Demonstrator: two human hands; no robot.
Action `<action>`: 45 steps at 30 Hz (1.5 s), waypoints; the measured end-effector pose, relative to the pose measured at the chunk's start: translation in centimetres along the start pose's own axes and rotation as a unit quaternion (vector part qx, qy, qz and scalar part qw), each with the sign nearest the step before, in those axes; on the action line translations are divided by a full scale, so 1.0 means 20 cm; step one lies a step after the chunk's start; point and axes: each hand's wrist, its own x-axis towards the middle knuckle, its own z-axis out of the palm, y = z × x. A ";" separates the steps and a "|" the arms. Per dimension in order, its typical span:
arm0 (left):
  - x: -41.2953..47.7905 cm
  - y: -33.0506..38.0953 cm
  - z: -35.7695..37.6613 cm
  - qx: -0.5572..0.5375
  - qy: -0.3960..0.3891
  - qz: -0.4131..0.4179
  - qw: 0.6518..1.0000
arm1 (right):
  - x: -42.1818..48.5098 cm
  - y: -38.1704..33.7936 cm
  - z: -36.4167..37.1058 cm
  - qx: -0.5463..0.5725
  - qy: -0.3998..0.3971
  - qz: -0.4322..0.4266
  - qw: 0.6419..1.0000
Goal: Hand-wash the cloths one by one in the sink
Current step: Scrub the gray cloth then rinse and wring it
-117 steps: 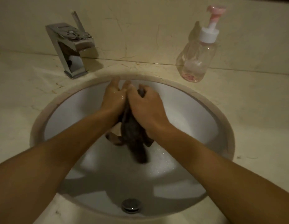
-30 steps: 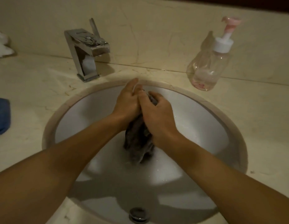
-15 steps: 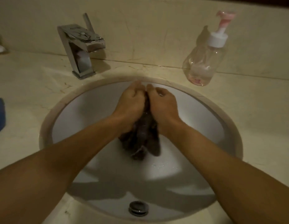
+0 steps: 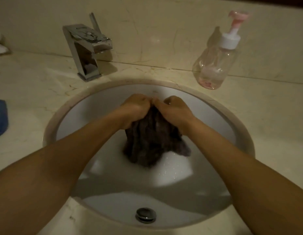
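Centre of frame, over the sink [image 4: 72,116]: left hand [image 4: 134,109] and right hand [image 4: 174,111] both curled tight round the dark cloth [image 4: 152,141], gripping its top. Cloth hangs lengthwise toward the frame's bottom, lower end touching the foam [image 4: 174,170].

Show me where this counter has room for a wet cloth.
Bare beige marble counter lies right of the white oval basin, below the clear pump bottle; between that bottle and the chrome faucet. A narrower strip separates the blue cloth from the rim. Crowded mid-basin: left hand and right hand grip the dark grey cloth.
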 end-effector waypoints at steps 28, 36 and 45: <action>0.04 -0.03 0.00 0.102 -0.032 0.058 0.993 | 0.14 0.09 -0.04 0.074 0.046 -0.069 0.994; -0.01 0.01 0.01 -0.193 0.095 0.068 0.974 | -0.12 -0.10 0.09 0.183 0.045 -0.120 0.975; -0.13 0.09 0.18 -0.107 0.014 0.069 0.992 | 0.08 0.05 0.03 0.210 0.116 -0.006 0.971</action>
